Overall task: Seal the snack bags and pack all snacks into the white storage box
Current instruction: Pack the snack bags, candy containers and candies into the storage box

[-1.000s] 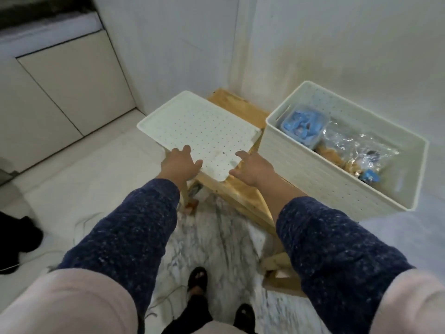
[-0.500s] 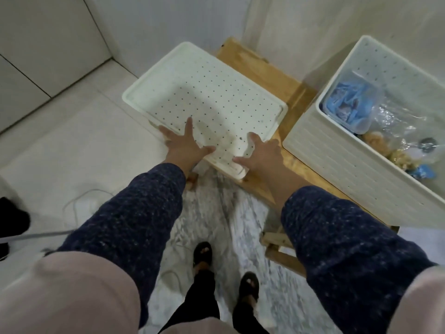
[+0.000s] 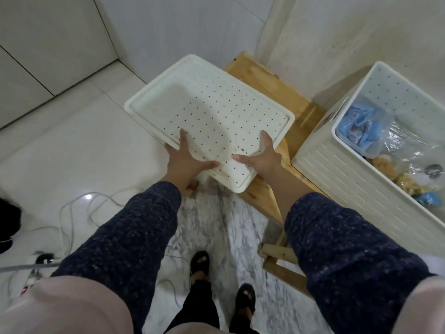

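Note:
A white perforated lid lies tilted over the left end of a wooden bench, its near corner overhanging the floor. My left hand holds the lid's near-left edge, thumb on top. My right hand holds its near-right edge, thumb pointing inward. To the right the white storage box stands open on the bench. Inside it are a bag of blue snacks and clear bags of brown snacks.
Walls close in behind the bench and the box. White cables and a power strip lie on the tiled floor at left. My feet in black sandals stand on marble floor below the bench edge.
The view has tipped further down and closer. Both hands have slid further onto the lid and spread wider, and the lid has swung so that its near corner hangs over the floor.

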